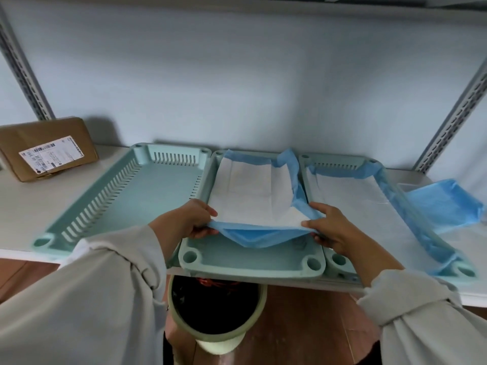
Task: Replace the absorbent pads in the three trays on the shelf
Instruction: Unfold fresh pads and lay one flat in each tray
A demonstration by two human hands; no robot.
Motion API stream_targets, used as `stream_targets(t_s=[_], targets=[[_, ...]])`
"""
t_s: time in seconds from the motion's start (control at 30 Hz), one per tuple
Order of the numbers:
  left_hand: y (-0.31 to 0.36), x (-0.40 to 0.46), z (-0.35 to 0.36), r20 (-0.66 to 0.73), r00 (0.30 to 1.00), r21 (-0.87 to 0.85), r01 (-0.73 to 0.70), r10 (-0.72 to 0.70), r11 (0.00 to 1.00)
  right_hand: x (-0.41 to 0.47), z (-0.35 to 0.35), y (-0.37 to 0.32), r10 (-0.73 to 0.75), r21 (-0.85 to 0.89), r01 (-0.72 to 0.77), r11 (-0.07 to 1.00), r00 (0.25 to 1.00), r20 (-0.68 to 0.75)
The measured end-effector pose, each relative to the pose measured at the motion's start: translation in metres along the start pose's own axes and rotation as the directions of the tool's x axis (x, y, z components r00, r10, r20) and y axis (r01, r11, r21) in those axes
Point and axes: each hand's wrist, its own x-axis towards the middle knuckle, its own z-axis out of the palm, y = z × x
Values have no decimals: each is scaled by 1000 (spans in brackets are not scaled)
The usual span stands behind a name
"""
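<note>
Three pale green trays stand side by side on the white shelf (23, 206). The left tray (147, 191) holds no pad. In the middle tray (247, 262) lies a white pad with blue backing (250, 191), its near edge lifted off the tray floor. My left hand (192, 219) pinches the pad's near left corner, and my right hand (329, 227) pinches its near right corner. The right tray (340, 262) is lined with another blue-edged white pad (369, 206) that lies flat.
A clear bin with folded blue pads (442, 204) sits at the shelf's right end. A brown cardboard box (47, 148) stands at the back left. Below the shelf edge, under the middle tray, is a round waste bin (216, 312) with a black liner. Slotted metal uprights flank the shelf.
</note>
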Motion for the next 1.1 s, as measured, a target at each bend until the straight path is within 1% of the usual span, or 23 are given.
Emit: stream_targets(t_s=[0.13,0.2,0.23,0.27,0.3,0.33,0.4,0.43,0.47,0.5,0.53,0.6,0.63,0.67,0.7,0.73,0.8,0.83,0.87,0.93,1.0,1.03,1.1], targets=[[-3,-10,-1,-71,997,112,5,3,994,-4,-8,-1,72,198,-66,978,997,-23],[-4,-14,-3,-88,996,159,14,0,987,-11,-12,-3,88,268,-95,959,995,35],[-5,-15,-4,-91,996,164,20,-5,986,-14,-12,-3,93,245,-115,963,991,99],[-6,-16,-6,-93,996,166,23,-8,986,-17,-12,-2,102,145,-126,981,982,159],[-6,-16,-8,-94,996,173,21,-4,985,-20,-10,-1,107,-1,-109,994,977,185],[-7,-17,-9,-94,996,192,8,10,981,-20,-9,0,93,-139,-71,988,984,153],[-8,-17,-9,-94,993,307,-45,77,951,-17,-9,3,-35,-327,23,945,999,-30],[-9,-17,-7,-92,988,405,-79,126,911,-16,-9,4,-120,-400,78,913,989,-82],[-10,-16,-6,-91,981,519,-102,174,849,-15,-8,5,-184,-476,125,871,980,-79],[-10,-16,-4,-97,971,640,-105,216,761,-15,-7,6,-213,-545,158,824,976,-38],[-11,-16,-1,-105,960,747,-95,258,658,-15,-4,7,-204,-581,175,795,979,17],[-9,-15,5,-97,925,881,-92,367,465,-17,1,7,-122,-570,154,807,988,95],[-8,-13,8,-74,902,902,-121,425,414,-18,3,7,-95,-567,144,811,989,114],[-6,-11,12,-40,878,900,-175,476,398,-18,5,7,-107,-580,151,801,988,109],[-4,-9,16,11,865,877,-249,502,410,-18,7,7,-141,-623,167,765,986,90],[-4,-8,19,75,865,818,-337,495,465,-18,8,8,-180,-666,184,723,981,75],[-6,-7,29,264,886,669,-453,381,590,-21,11,9,-230,-778,217,589,968,96],[-9,-6,34,359,884,630,-467,299,621,-22,14,10,-233,-833,226,505,965,120],[-12,-6,39,422,879,635,-461,221,620,-22,16,9,-241,-878,231,419,961,137],[-17,-2,45,436,889,685,-429,140,590,-26,21,4,-311,-939,225,259,940,139],[-18,-1,49,395,908,724,-400,136,562,-29,28,-2,-422,-968,225,108,892,161],[-18,-1,50,374,919,754,-382,129,534,-30,32,-3,-436,-973,231,18,877,201],[-17,1,51,336,938,807,-336,91,486,-32,42,0,-339,-954,258,-155,893,296]])
